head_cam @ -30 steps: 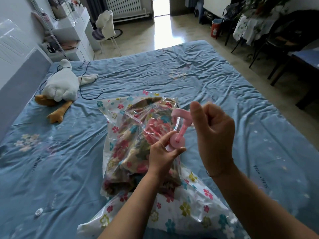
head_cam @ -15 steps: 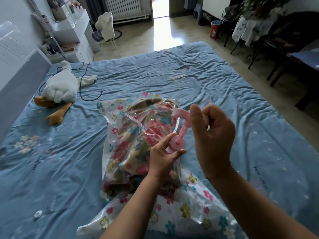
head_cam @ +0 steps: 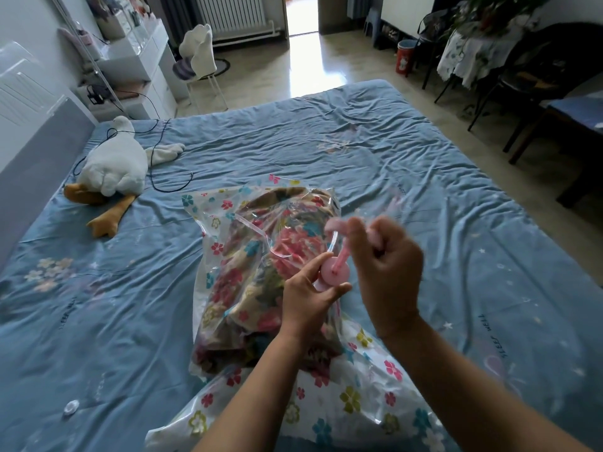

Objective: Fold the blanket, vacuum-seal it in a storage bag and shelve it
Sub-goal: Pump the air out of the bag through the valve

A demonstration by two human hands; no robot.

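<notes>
Blanket (head_cam: 261,272) lies inside the flowered storage bag (head_cam: 342,399) on the bed (head_cam: 424,164), as before. Left hand (head_cam: 306,305) pinches the pink pump (head_cam: 334,274) base; right hand (head_cam: 385,265), blurred, fist closed on the handle, has risen slightly.

Mid-frame, the clear plastic storage bag (head_cam: 225,220), printed with small pink, teal and yellow flowers, showed a brown folded blanket (head_cam: 261,272) with red and teal blooms. The rumpled blue bedsheet (head_cam: 424,177) carried pale flowers. At left lay a white plush goose (head_cam: 114,168) with orange feet.
</notes>
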